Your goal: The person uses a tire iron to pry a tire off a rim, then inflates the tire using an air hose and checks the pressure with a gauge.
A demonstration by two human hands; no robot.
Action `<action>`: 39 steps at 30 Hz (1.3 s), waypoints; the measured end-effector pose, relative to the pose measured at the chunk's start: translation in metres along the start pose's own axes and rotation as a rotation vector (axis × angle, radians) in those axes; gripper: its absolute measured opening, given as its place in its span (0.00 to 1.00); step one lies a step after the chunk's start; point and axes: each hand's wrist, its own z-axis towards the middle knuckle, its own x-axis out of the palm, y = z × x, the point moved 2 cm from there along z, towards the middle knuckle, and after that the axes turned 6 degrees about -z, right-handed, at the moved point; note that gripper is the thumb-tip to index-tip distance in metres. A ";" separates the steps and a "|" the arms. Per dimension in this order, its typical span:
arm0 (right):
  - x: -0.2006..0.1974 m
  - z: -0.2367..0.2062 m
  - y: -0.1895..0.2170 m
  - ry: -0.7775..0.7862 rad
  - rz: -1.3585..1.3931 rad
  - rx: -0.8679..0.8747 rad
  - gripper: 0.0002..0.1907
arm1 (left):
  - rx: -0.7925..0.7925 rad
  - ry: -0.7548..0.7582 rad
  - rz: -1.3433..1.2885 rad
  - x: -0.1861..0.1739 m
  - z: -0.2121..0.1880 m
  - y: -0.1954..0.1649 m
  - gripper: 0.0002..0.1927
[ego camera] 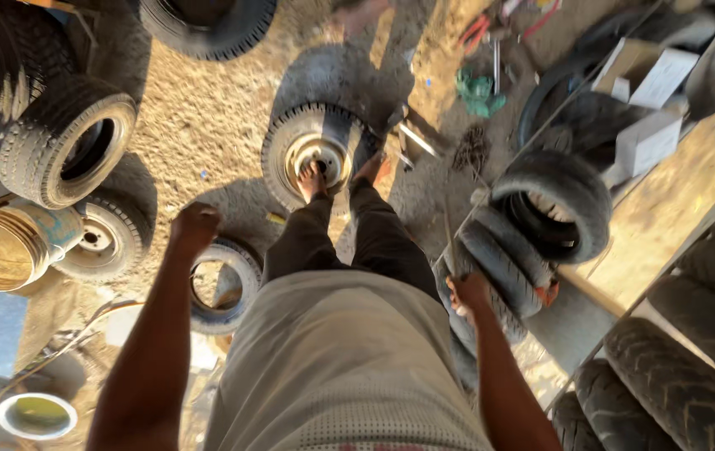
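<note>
1. We look straight down at our own body: bare feet stand on a small wheel lying flat on sandy ground, one foot on its pale metal hub, the other at its rubber edge.
2. Our left hand is clenched into a fist with nothing in it, raised above a small tyre lying flat beside our left leg.
3. Our right hand grips a thin metal rod that rises upright from the fist, just beside a leaning stack of tyres.
4. Room to move is narrow: the stack of tyres crowds the right side, and large treaded tyres fill the lower right corner.
5. On the left, a big tyre with knobbly tread leans over a rimmed wheel, next to a ribbed metal drum.
6. The open patch of gravelly sand lies ahead and to the left of the wheel, in sunlight.
7. Beyond the wheel, hand tools, a green object and pale cardboard boxes lie scattered.
</note>
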 end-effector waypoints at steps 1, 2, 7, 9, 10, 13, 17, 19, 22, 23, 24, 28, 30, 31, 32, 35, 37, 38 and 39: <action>0.005 -0.003 0.003 -0.001 -0.072 -0.019 0.16 | -0.049 -0.050 0.086 -0.012 0.000 0.005 0.13; 0.009 -0.006 0.006 -0.004 -0.156 -0.037 0.17 | -0.024 -0.072 0.045 -0.021 0.001 0.007 0.13; 0.022 -0.019 0.021 0.047 -0.111 -0.045 0.16 | 0.066 -0.195 -0.071 -0.048 0.000 0.014 0.13; 0.019 -0.024 0.028 0.054 -0.145 -0.067 0.16 | 0.055 -0.184 -0.136 -0.045 -0.005 0.013 0.14; 0.016 -0.027 0.032 0.055 -0.182 -0.086 0.16 | 0.048 -0.175 -0.166 -0.041 -0.008 0.012 0.14; -0.002 -0.030 0.050 0.019 -0.323 -0.176 0.15 | 0.105 -0.141 -0.091 -0.022 -0.019 0.001 0.16; -0.033 -0.012 0.084 -0.041 -0.477 -0.307 0.15 | 0.102 -0.081 -0.005 0.011 -0.020 -0.018 0.16; -0.044 0.006 0.104 -0.068 -0.523 -0.346 0.15 | 0.200 -0.145 0.063 0.027 -0.009 -0.031 0.14; -0.053 0.018 0.122 -0.064 -0.560 -0.328 0.18 | 0.130 -0.116 -0.160 0.052 0.000 -0.036 0.18; -0.057 0.021 0.121 -0.067 -0.562 -0.306 0.20 | 0.149 -0.183 -0.160 0.057 -0.001 -0.035 0.17; -0.061 0.020 0.120 -0.066 -0.572 -0.276 0.22 | 0.160 -0.242 -0.161 0.064 -0.004 -0.031 0.16; -0.079 0.007 0.111 -0.139 -0.215 -0.154 0.17 | 0.226 -0.056 0.055 0.074 -0.027 -0.016 0.12; -0.082 0.003 0.108 -0.025 0.121 -0.004 0.14 | 0.239 -0.038 0.090 0.063 -0.034 -0.005 0.11; -0.081 0.000 0.108 -0.033 0.106 -0.018 0.15 | 0.245 -0.029 0.105 0.056 -0.036 0.001 0.11; -0.079 -0.001 0.110 -0.041 0.091 -0.033 0.15 | 0.270 -0.087 0.055 0.045 -0.036 0.005 0.11; -0.064 -0.008 0.117 -0.052 0.080 -0.087 0.13 | 0.233 -0.199 -0.090 0.002 -0.031 0.021 0.11; -0.054 -0.013 0.124 -0.066 -0.033 -0.107 0.13 | 0.115 -0.176 -0.094 -0.026 -0.030 0.031 0.16; -0.049 -0.017 0.128 -0.077 -0.147 -0.106 0.15 | 0.082 -0.171 -0.054 -0.037 -0.033 0.036 0.21; -0.046 -0.019 0.132 -0.086 -0.260 -0.105 0.16 | 0.072 -0.255 -0.171 -0.045 -0.037 0.042 0.15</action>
